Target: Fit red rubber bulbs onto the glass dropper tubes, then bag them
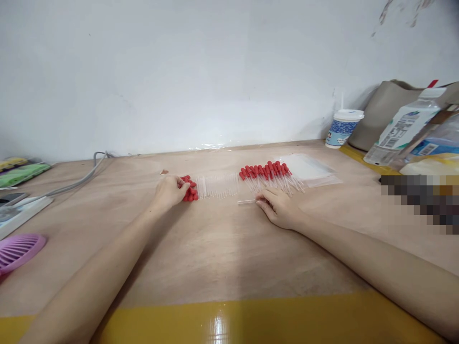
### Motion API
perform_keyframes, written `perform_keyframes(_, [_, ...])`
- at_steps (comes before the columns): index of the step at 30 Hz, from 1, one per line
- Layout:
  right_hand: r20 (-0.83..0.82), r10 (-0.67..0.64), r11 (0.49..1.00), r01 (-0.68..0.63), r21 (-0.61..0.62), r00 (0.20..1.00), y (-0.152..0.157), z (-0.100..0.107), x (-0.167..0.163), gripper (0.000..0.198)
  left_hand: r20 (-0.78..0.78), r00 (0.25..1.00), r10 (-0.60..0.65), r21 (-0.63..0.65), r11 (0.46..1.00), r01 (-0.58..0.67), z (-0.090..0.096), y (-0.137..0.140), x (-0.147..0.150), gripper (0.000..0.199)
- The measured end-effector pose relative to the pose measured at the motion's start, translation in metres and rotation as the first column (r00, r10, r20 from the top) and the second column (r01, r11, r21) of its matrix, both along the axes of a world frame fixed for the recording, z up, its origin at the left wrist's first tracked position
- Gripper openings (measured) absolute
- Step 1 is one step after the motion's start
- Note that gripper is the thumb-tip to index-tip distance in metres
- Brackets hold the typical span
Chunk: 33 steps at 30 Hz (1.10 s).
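Observation:
My left hand (172, 190) is at a small pile of red rubber bulbs (192, 193), with thumb and fingertips pinched on a bulb at the pile's left edge. Just right of the pile lies a row of bare clear dropper tubes (218, 186), side by side. My right hand (278, 208) grips one clear dropper tube (245, 202) near its right end, low over the table; the tube points left. Behind that hand, droppers with red bulbs fitted (267, 171) lie bunched together, bulbs toward the wall and clear tips toward me.
A clear plastic bag (304, 167) lies behind the finished-looking droppers. At the right stand a paper cup with a straw (342, 129), a bottle (405, 126) and a grey container (369, 114). On the left are a grey cable (79, 179) and a pink slatted object (21, 251).

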State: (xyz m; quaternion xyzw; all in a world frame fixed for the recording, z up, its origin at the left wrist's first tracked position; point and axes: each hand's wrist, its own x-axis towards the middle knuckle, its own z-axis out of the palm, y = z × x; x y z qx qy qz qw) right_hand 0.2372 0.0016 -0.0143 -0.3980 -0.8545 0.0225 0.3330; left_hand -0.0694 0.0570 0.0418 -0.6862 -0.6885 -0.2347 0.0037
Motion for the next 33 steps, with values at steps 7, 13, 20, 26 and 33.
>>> perform_keyframes(7, [0.018,-0.013,1.000,0.013,-0.007,1.000,-0.001,0.001,0.000,0.011,0.014,1.000,-0.024,-0.046,0.999,0.024,-0.007,0.002,0.001,0.021])
perform_keyframes(13, [0.009,-0.017,1.000,0.017,-0.007,1.000,-0.001,0.003,-0.001,0.011,0.043,0.999,-0.031,0.015,0.999,0.030,0.005,-0.003,0.005,0.018])
perform_keyframes(20, [-0.036,-0.077,0.997,0.076,-0.023,0.996,0.000,-0.001,-0.001,0.018,0.070,0.956,-0.284,0.300,0.920,0.251,-0.007,-0.031,0.047,0.013])
perform_keyframes(26, [-0.054,-0.018,0.998,0.022,0.064,0.998,-0.002,-0.002,-0.003,0.024,0.159,0.772,-0.615,0.158,0.788,0.595,-0.041,-0.046,0.077,0.020])
perform_keyframes(33, [-0.097,0.011,0.997,-0.003,0.081,0.995,-0.005,0.000,-0.010,0.020,0.264,0.739,-0.619,0.140,0.783,0.606,-0.043,-0.046,0.080,0.021])
